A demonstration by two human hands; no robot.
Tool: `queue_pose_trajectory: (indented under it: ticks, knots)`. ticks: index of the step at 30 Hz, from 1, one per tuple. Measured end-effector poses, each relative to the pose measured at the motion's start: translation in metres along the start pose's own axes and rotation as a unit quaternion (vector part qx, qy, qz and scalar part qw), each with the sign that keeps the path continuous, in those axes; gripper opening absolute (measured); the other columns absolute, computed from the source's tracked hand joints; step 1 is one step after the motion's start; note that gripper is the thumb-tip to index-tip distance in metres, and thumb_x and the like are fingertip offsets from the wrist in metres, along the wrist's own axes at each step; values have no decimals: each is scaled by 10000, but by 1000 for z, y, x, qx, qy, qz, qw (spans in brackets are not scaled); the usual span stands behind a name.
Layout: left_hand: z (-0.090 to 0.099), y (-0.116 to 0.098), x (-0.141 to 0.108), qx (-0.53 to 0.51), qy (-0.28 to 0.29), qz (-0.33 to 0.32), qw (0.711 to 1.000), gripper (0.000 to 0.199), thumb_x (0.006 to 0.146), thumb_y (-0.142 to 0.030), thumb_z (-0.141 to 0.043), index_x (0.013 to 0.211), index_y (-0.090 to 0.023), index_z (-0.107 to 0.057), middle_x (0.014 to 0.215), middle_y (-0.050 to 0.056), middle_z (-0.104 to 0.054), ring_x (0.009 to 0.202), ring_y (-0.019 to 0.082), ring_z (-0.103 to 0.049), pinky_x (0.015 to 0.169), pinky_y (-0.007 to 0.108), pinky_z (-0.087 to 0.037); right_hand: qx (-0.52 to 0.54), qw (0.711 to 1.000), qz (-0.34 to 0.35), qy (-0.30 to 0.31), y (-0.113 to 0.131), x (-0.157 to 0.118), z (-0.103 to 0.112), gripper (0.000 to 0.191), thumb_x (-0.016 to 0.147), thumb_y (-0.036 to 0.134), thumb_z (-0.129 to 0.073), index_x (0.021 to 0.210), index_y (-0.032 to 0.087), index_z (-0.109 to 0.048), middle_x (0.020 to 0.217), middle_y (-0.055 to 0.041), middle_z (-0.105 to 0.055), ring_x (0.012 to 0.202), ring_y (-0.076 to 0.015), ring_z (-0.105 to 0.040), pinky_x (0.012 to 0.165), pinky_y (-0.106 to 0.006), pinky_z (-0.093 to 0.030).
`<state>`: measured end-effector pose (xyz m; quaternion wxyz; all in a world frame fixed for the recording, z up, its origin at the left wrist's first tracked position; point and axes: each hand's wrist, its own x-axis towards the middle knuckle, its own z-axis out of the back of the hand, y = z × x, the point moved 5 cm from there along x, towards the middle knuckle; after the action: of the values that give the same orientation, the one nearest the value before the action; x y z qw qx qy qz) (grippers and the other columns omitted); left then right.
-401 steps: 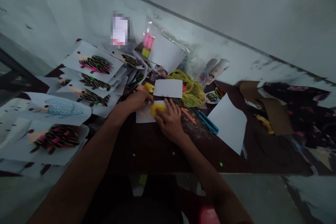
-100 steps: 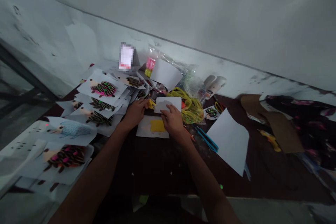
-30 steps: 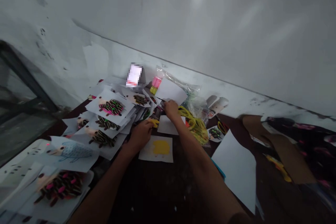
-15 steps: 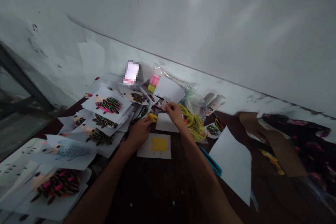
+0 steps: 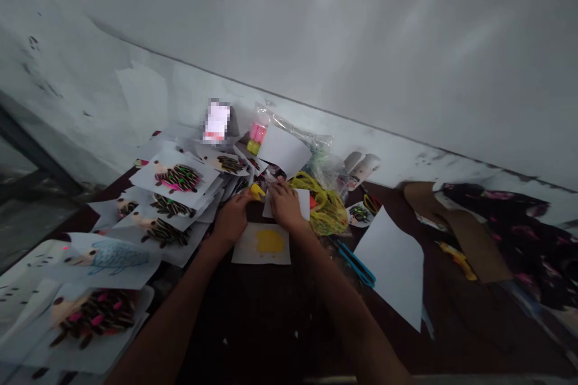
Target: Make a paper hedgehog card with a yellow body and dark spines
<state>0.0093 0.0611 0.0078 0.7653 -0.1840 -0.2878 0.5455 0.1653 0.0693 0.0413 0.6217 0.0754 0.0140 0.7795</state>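
Note:
My left hand (image 5: 231, 218) is closed, pinching a lump of yellow modelling clay (image 5: 257, 191) between thumb and fingers. My right hand (image 5: 285, 204) lies palm down on a small white paper (image 5: 303, 200), its fingers stretched forward. Just beyond those fingertips is a crumpled clear plastic wrapper (image 5: 272, 173). In front of both hands, a white card (image 5: 244, 248) bears a flat yellow clay shape (image 5: 270, 241) with small feet drawn below it. A yellow net-like bag (image 5: 332, 210) sits right beside the right hand.
Hedgehog pictures (image 5: 178, 177) on paper are piled on the left. A lit phone (image 5: 217, 123) leans by the wall. Pink and green clay packs (image 5: 257, 132) stand behind. Blue scissors or tongs-like handles (image 5: 356, 264), a white sheet (image 5: 397, 264) and a yellow cutter (image 5: 458, 260) lie right.
My right hand has come down from the plastic wrapper and spread over the small white paper. My left hand keeps the yellow clay. The whole view has shifted slightly.

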Motion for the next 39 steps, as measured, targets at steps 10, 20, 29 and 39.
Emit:
queue_pose_trajectory:
  ticks: [10,20,29,39]
  knots:
    - [-6,-12,-4,56,114,-34,991,451,838,25,-441,1071,-174,-772,1180,95,-753,1138,207,-683,1057,322,-503,55,997,8,-49,21,4,-2,447,979,363,-607,1377,160,-605,1370,-158,-652,1306,-279,-545,1103,-420,-391]
    - [-1,0,-2,-7,-39,-15,999,457,877,-1,-437,1224,-146,-696,1377,149,-642,1295,253,-599,1136,416,-478,49,992,-84,-75,-2,-2,11,334,963,170,-487,1232,157,-686,1196,-131,-733,1135,-281,-610,1002,-393,-419]
    - [-12,-6,-8,34,47,-56,997,542,846,44,-434,1311,-113,-662,1528,184,-523,1370,268,-549,1162,407,-445,70,994,-54,-68,-4,-8,4,364,995,296,-545,1295,149,-688,1425,-156,-623,1350,-274,-518,1136,-407,-372]
    - [-11,-5,-5,39,80,-30,996,429,890,-27,-478,1199,-158,-746,1521,164,-536,1294,289,-613,1134,439,-472,-65,992,-102,-25,-26,-5,12,355,1021,286,-474,1196,133,-742,1360,-179,-668,1458,-351,-392,1202,-548,-222]
